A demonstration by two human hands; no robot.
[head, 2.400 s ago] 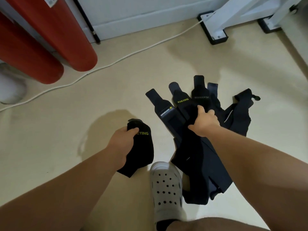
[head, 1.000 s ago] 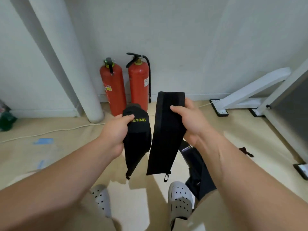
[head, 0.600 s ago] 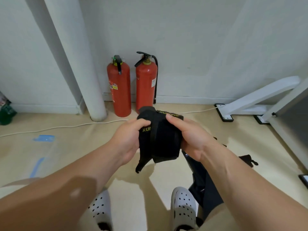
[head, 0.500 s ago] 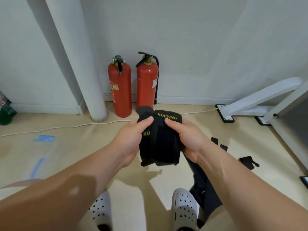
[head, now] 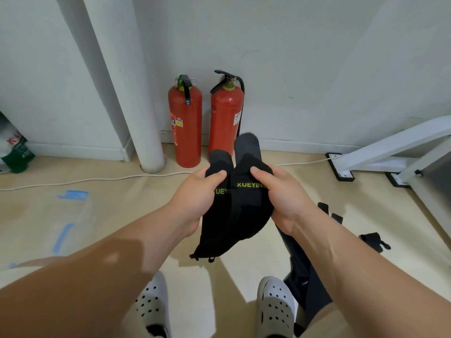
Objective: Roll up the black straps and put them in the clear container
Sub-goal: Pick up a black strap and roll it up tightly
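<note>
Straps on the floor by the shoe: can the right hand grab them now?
Probably not yet. The right hand grips a black strap, so it is full. The floor straps lie beside the white shoe with nothing on them, but well below the hand.

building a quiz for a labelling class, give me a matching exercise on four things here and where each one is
Things:
1 XUEYING straps
2 red fire extinguishers
3 white cable
4 loose straps

Places:
a lying on the floor by the right shoe
b gripped by left hand and right hand
c upright at the wall
d running along the floor

Pairs: 1-b, 2-c, 3-d, 4-a
</note>
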